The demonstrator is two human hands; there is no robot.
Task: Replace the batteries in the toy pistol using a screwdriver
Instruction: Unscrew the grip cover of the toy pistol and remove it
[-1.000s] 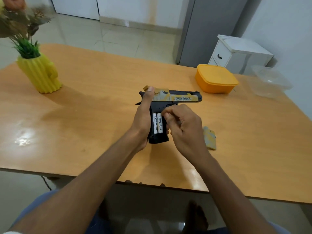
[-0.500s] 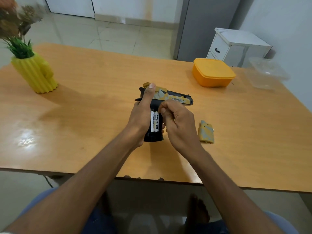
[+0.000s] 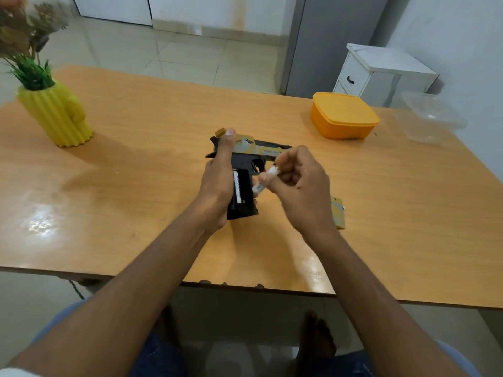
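My left hand grips the black and yellow toy pistol by its handle, above the middle of the wooden table. The grip's battery bay faces me, and one white battery lies in it. Just right of the grip, my right hand pinches a second white battery between its fingertips, clear of the bay and blurred by motion. The yellow-grey battery cover lies flat on the table, partly hidden behind my right wrist. No screwdriver is in view.
An orange lidded container stands at the far right, with a clear plastic tub beyond it near the table's right edge. A yellow cactus-shaped vase with plants stands far left. The table's near edge lies over my knees.
Two batteries sat in the grip before; my right hand has pulled one out and drawn it to the right. The pistol stays in my left hand.
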